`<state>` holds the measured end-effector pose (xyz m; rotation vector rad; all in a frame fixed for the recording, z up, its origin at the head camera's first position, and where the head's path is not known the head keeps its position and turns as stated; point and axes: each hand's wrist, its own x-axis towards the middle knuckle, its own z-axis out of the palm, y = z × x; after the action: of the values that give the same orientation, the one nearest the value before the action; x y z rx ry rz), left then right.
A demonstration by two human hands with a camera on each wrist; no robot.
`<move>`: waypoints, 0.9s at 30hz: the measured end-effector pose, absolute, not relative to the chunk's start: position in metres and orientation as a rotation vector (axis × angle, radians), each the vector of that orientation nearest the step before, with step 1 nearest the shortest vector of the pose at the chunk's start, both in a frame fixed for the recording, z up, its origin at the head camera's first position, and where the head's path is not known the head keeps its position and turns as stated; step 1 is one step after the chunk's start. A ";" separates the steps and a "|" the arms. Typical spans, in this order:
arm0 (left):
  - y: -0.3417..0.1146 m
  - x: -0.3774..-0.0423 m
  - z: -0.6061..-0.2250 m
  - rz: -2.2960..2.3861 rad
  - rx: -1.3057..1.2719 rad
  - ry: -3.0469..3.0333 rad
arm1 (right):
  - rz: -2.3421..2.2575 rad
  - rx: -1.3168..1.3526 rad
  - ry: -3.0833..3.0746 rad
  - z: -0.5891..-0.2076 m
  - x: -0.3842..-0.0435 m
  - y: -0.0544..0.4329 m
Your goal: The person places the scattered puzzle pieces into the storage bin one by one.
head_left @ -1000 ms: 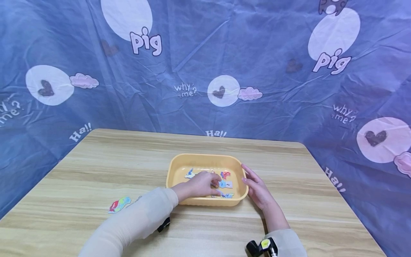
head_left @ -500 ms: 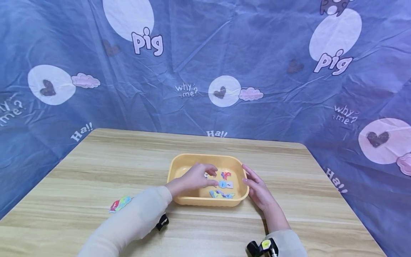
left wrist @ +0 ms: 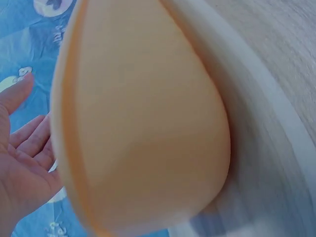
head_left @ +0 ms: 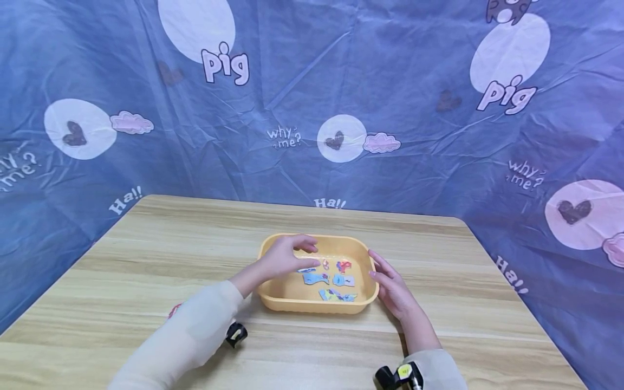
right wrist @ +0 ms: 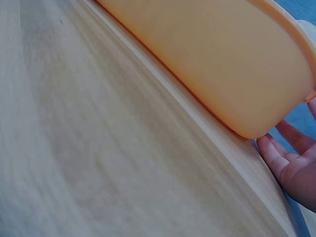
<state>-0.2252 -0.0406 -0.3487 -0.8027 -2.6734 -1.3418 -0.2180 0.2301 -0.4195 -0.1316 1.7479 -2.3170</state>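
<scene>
A shallow yellow plastic basin (head_left: 314,306) sits on the table, with several flat, colourful cut-out pieces, like puzzle pieces, on its floor. Among them are a blue piece (head_left: 316,278), a light blue and lilac piece (head_left: 343,280), a red piece (head_left: 343,266) and a yellow-blue piece (head_left: 337,296). My left hand (head_left: 287,257) hovers over the basin's left part, thumb and fingers apart, nothing seen between them. It partly covers another blue piece (head_left: 307,270). My right hand (head_left: 394,292) holds the basin's right end, thumb at the rim and fingers along the outer wall.
One red-edged piece (head_left: 174,310) lies on the wooden table (head_left: 487,325) left of the basin, mostly hidden by my left sleeve (head_left: 195,325). Behind the table hangs a blue printed cloth (head_left: 292,70). A black wrist camera (head_left: 236,334) is below my left arm.
My left hand has drawn back left and up from the basin's middle, uncovering pieces there. My sleeve now covers more of the loose piece on the table. The right hand stays put.
</scene>
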 end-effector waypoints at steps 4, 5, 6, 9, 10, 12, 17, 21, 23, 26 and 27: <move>-0.051 -0.223 -0.346 -1.419 -0.771 -2.620 | -2.318 -0.119 1.740 -0.420 -0.218 0.230; -0.053 -0.222 -0.345 -1.433 -0.774 -2.602 | -2.319 -0.113 1.740 -0.420 -0.218 0.230; -0.056 -0.222 -0.344 -1.451 -0.768 -2.590 | -2.319 -0.110 1.738 -0.420 -0.218 0.230; -0.064 -0.220 -0.343 -1.486 -0.746 -2.562 | -2.323 -0.108 1.733 -0.420 -0.218 0.230; -0.067 -0.219 -0.343 -1.490 -0.738 -2.556 | -2.323 -0.107 1.730 -0.420 -0.218 0.230; -0.073 -0.217 -0.343 -1.509 -0.712 -2.547 | -2.323 -0.109 1.728 -0.420 -0.218 0.230; -0.085 -0.213 -0.346 -1.534 -0.678 -2.535 | -2.312 -0.118 1.738 -0.419 -0.218 0.230; -0.094 -0.205 -0.344 -1.558 -0.631 -2.532 | -2.310 -0.128 1.738 -0.419 -0.218 0.231; -0.097 -0.197 -0.338 -1.569 -0.609 -2.529 | -2.309 -0.127 1.739 -0.419 -0.218 0.231; -0.102 -0.186 -0.328 -1.577 -0.578 -2.526 | -2.310 -0.130 1.741 -0.419 -0.218 0.231; -0.104 -0.182 -0.326 -1.574 -0.572 -2.521 | -2.310 -0.134 1.742 -0.419 -0.218 0.231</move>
<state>-0.1824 -0.1042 -0.3255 -0.5717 -2.5215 -1.5745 -0.2183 0.2307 -0.4186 -0.1345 1.7421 -2.3100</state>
